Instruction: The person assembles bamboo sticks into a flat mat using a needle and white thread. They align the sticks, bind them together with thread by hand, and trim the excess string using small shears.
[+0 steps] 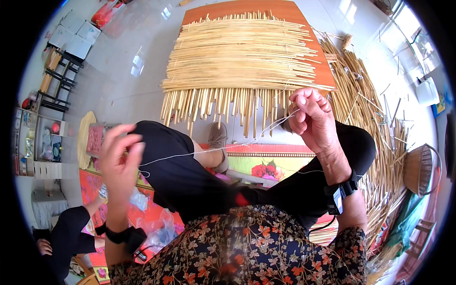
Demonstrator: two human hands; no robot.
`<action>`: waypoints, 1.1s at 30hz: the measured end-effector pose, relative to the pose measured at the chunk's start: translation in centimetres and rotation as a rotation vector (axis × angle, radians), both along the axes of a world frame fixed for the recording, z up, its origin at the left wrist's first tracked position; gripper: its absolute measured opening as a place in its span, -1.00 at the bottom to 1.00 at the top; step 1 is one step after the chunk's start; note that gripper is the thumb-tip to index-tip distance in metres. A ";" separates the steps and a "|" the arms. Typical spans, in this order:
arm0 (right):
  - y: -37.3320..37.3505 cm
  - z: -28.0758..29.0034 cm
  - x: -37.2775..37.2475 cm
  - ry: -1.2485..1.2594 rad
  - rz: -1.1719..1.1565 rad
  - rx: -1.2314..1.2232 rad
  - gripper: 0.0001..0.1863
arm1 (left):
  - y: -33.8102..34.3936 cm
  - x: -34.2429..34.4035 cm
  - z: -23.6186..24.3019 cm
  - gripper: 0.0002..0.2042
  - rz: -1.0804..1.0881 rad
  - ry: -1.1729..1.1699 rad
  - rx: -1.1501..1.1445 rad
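Observation:
My right hand (311, 114) is closed, thumb and fingertips pinched together on thin white string (266, 130). It is raised just off the near right corner of a mat of pale straw stalks (237, 54). From it the string runs slackly down to the left across my lap, ending in a small curl beside my left hand (121, 159). That hand is lifted over my left knee, slightly blurred, with its fingers bent and apart. The mat lies on an orange-brown board (320, 66), and a row of stalk ends (213, 102) pokes out toward me below its near edge.
Loose stalks (356, 95) are heaped on the floor to the right, near a wicker basket (418, 168). A floral red cloth (266, 166) lies beneath my legs. Another person's dark-clothed leg (71, 237) shows at the lower left, near crumpled clear plastic (161, 232). Shelves (40, 142) stand far left.

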State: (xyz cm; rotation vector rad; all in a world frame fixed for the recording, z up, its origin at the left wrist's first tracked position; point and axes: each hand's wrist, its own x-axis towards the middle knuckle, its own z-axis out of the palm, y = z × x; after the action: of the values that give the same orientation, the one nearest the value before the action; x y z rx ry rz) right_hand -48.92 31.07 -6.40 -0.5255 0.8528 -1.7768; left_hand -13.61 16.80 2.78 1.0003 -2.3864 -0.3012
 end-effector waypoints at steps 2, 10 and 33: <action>-0.2 0.4 0.3 0.004 0.013 -0.005 -0.89 | 0.4 -4.2 -0.3 -0.85 -0.302 -0.011 0.062; -0.5 0.3 0.2 0.028 0.047 0.008 -0.87 | 0.8 -14.5 -6.4 -0.74 -0.608 0.089 0.593; 0.1 -1.4 -1.9 -0.162 -0.011 0.134 -0.82 | -3.0 -17.4 -9.5 -0.81 -0.311 0.392 1.391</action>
State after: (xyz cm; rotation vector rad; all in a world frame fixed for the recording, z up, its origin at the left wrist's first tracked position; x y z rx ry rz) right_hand -50.79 31.20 -7.80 -0.2857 0.8552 -1.7321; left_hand -31.01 13.77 -6.68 0.8745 -1.7336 -2.2010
